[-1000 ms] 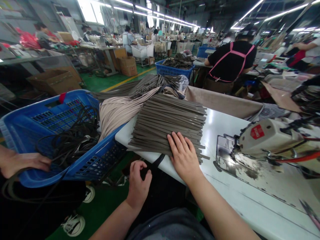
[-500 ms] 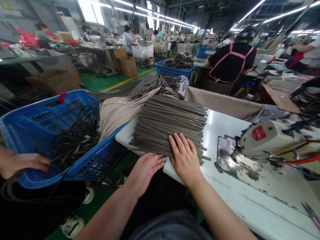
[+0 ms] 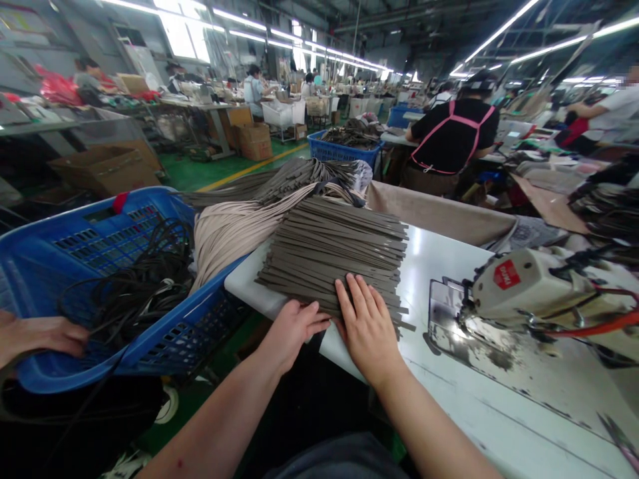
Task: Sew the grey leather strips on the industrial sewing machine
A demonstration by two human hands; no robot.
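Note:
Many dark grey-brown flat strips (image 3: 344, 233) lie side by side in a wide layer on the white sewing table (image 3: 449, 392). My right hand (image 3: 367, 326) rests palm down on their near right part, its fingers stretched out. Against the near edge of the layer is my left hand (image 3: 292, 332), fingers pointing right and slightly bent, a gap showing between them; its thumb is hard to make out. Some strip ends stick out unevenly on the right. Beyond the layer lies a bundle of beige cords (image 3: 234, 229), with more dark strips (image 3: 299, 176) behind it.
A sewing machine (image 3: 519, 286) stands on the right, scissors (image 3: 619, 432) near the table edge. On the left, a blue basket (image 3: 34, 266) holds dark cords (image 3: 144, 286); another person's hand (image 3: 54, 336) is at its rim. A person in a pink-strapped apron (image 3: 454, 133) sits ahead.
The fingers of my left hand have bent more at the near edge of the strips. My right hand stays flat on them. The view has shifted slightly.

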